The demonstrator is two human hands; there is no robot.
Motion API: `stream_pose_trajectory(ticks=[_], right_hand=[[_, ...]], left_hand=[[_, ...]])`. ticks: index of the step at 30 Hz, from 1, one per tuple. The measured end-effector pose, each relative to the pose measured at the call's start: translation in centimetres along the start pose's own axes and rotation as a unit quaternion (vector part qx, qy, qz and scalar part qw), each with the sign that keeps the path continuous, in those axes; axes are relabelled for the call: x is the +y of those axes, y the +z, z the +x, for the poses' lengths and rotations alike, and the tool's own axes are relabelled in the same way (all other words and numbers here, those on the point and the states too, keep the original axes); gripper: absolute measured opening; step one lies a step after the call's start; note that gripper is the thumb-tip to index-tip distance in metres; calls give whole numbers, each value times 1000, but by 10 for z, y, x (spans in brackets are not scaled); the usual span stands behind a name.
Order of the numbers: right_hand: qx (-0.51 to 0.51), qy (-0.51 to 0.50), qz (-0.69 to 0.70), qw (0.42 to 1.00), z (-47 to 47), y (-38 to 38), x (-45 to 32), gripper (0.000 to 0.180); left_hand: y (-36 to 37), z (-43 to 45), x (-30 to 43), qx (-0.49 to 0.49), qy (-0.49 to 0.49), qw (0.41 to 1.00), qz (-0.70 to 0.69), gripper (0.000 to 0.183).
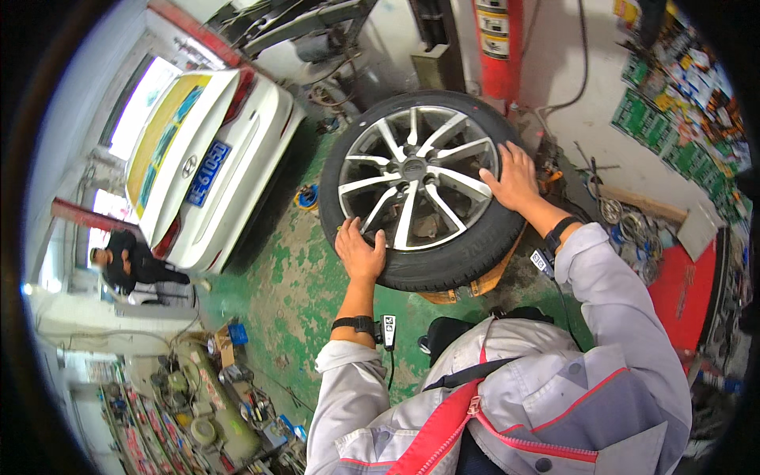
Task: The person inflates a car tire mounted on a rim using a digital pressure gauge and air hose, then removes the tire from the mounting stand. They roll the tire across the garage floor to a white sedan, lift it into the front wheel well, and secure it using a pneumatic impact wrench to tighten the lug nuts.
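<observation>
A car wheel (414,171) lies before me face up, a black tyre (415,276) on a multi-spoke alloy rim with white and dark spokes. My left hand (360,250) rests on the near left part of the tyre and rim edge. At the right, my right hand (513,177) lies over the tyre sidewall, its thumb reaching the rim. Both hands have the thumb spread from the fingers, and neither is closed around the wheel. Beneath the tyre, an orange-yellow support (496,274) shows in part; the rest is hidden.
A white car (237,160) stands at the left, near a standing person (133,261). A red post (497,65) rises behind the wheel. Cables and metal parts (635,234) lie at the right. A blue-and-yellow round object (307,196) sits on the green floor (261,303). An air compressor (219,404) stands lower left.
</observation>
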State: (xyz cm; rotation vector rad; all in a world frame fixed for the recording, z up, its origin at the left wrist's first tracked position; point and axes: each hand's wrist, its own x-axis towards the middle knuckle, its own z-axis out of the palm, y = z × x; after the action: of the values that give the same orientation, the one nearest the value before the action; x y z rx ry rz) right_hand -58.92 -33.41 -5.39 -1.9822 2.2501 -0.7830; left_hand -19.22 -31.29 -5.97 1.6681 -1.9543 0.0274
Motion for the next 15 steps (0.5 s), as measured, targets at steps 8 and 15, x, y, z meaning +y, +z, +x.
stream_pose_trajectory(ticks=[8,15], right_hand=[[31,-54,13,998,6,2,0,77],[-44,-6,-26,999,5,3,2,76]], left_hand=[[4,2,-5,-6,-37,999,26,65],[-1,-1,6,2,-72,997,25,62]])
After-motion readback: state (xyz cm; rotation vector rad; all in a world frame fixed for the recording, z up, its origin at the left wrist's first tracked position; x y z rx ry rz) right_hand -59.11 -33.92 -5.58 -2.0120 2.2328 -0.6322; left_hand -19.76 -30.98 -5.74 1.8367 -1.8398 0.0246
